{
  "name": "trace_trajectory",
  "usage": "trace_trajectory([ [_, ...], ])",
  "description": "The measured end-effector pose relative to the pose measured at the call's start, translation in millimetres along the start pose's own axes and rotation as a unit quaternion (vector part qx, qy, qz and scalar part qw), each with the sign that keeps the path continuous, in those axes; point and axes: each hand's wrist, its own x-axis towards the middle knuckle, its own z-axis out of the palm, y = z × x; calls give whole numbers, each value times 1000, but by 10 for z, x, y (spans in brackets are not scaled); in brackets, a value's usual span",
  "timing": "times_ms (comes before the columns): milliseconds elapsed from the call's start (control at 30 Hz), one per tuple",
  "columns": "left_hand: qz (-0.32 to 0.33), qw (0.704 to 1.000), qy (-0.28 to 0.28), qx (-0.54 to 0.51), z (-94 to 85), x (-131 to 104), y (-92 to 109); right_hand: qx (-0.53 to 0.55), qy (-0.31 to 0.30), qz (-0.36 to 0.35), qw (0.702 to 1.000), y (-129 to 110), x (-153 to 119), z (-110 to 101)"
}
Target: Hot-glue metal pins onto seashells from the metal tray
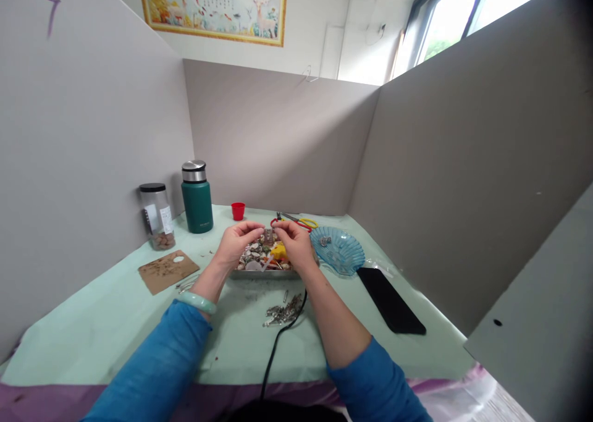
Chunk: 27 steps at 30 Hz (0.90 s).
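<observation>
Over a metal tray (264, 275) heaped with small mixed trinkets, my left hand (238, 240) and my right hand (295, 243) are raised close together. Thumb and fingertips are pinched on each hand. Whatever sits between the fingertips is too small to make out. A yellow piece (278, 251) stands out in the tray near my right fingers. On the cloth in front of the tray lies a pile of small silvery metal pieces (283, 312). A pale green bangle (198, 302) circles my left wrist.
To the right are a blue scalloped plate (345, 252) with small metal bits and a black flat slab (391, 300). Behind lie yellow-handled scissors (308, 222) and a red cup (238, 211). On the left stand a green flask (197, 206), a jar (157, 218) and brown card (167, 270). Grey partitions enclose the table.
</observation>
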Motion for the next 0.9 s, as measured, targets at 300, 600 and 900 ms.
trace_trajectory([
  [300, 7, 1000, -3, 7, 16, -7, 18, 71, 2, 71, 995, -86, -10, 27],
  [600, -4, 1000, -9, 0, 17, -12, 26, 66, 13, 66, 996, -52, -9, 43],
  [900, -13, 1000, -15, 19, 15, -25, 61, 90, 19, 99, 991, -141, -26, 37],
])
